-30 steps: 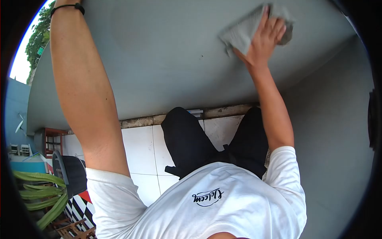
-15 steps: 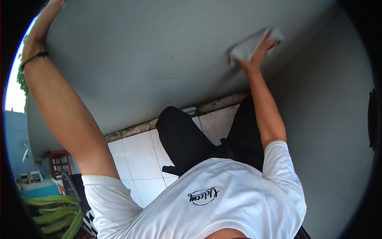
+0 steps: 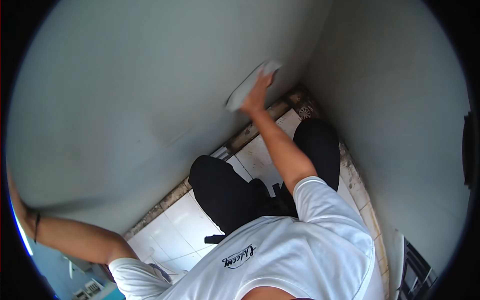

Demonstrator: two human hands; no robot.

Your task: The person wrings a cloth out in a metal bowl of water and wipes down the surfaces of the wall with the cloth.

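Observation:
Against the grey wall (image 3: 135, 95), my right hand (image 3: 257, 95) presses a flat, pale grey folded cloth (image 3: 243, 91). The fingers reach over its upper end, and the thumb lies near its lower end. My left hand (image 3: 15, 197) is at the far left edge of the view, up against the same wall. A dark band circles that wrist. The left fingers are cut off by the dark rim of the picture.
A second grey wall (image 3: 390, 125) meets the first in a corner on the right. My black-trousered knees are close to the stained skirting (image 3: 165, 202) above white floor tiles (image 3: 175, 225). A round drain cover (image 3: 304, 113) sits near the corner.
The view has turned toward the wall corner. My right hand, still on the cloth, is nearer the skirting and the corner. My left arm now appears lower at the left edge.

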